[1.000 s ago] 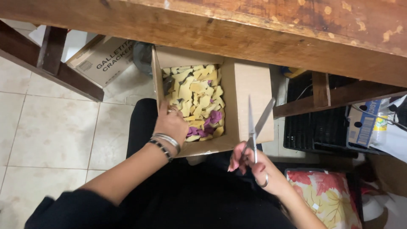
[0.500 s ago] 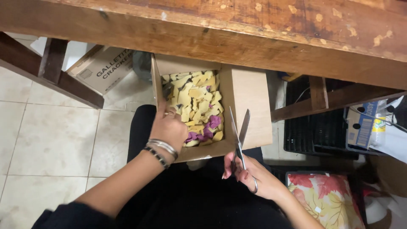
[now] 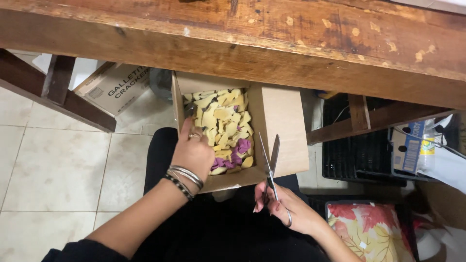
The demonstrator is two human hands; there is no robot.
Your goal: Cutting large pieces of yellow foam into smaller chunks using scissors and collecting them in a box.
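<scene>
A brown cardboard box rests on my lap under the wooden table. It holds several yellow cut-out pieces and a few purple ones. My left hand, with bracelets at the wrist, reaches into the box's left side, its fingers among the yellow pieces. My right hand grips a pair of scissors by the handles. The blades are slightly apart and point up over the box's right flap.
The worn wooden table edge spans the top, with dark crossbars below. A cracker carton lies on the tiled floor at left. At right are a black crate, a small carton and a floral cushion.
My left hand has pushed further up into the box among the yellow pieces. My right hand with the scissors has shifted left, towards the box.
</scene>
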